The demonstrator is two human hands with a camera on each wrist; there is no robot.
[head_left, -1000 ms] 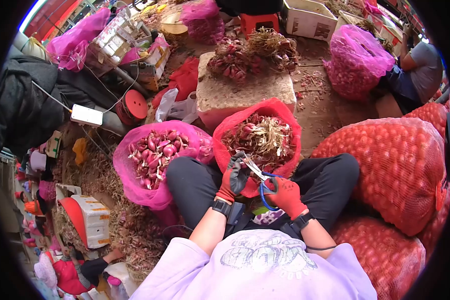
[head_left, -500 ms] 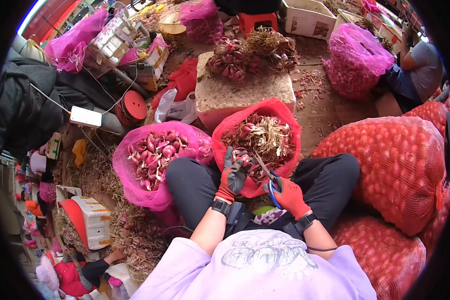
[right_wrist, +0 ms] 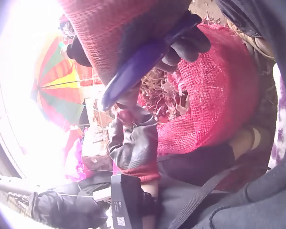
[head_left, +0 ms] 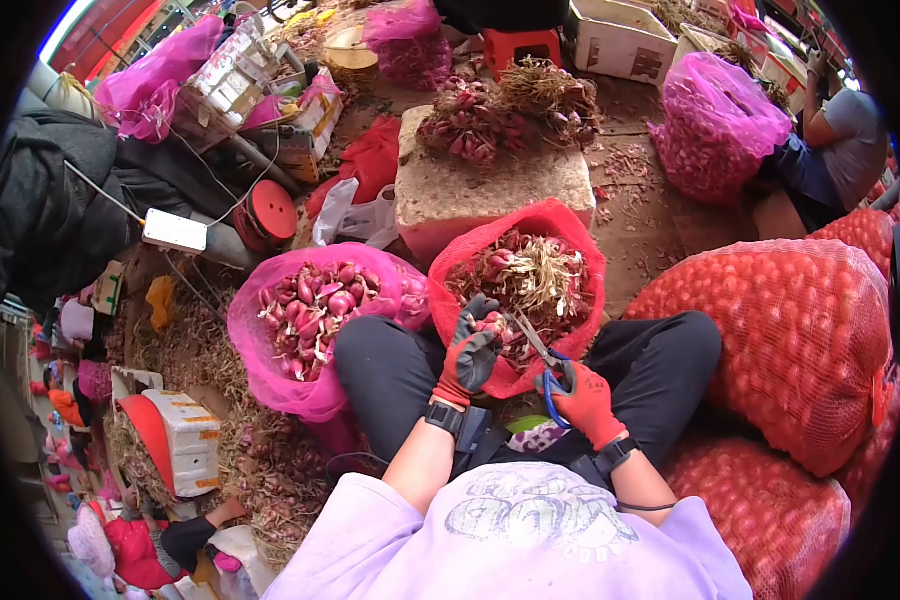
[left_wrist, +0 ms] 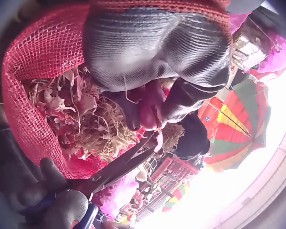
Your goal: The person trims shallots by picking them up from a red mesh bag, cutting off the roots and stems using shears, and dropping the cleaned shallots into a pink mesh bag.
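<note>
The ground (head_left: 635, 215) is brown and littered with loose skins, in a crowded work area with bundles of shallots (head_left: 470, 115) on a pale block (head_left: 495, 195), bulging red sacks (head_left: 770, 330) at the right and another person (head_left: 850, 150) seated beyond them. Between the wearer's bent legs stands an open red mesh bag (head_left: 595, 300) of shallots and dry stalks, with an open pink mesh bag (head_left: 250, 355) just beside it. The left hand (head_left: 468, 355), gloved, pinches a shallot (left_wrist: 151, 107) over the red bag's near side. The right hand (head_left: 585, 402) grips the blue handles of the scissors (head_left: 535, 338), whose blades point at the left hand's shallot, slightly parted. A second ago the blade tips were right at the left hand's fingers; now they lie farther right, and the shallot shows in the palm.
</note>
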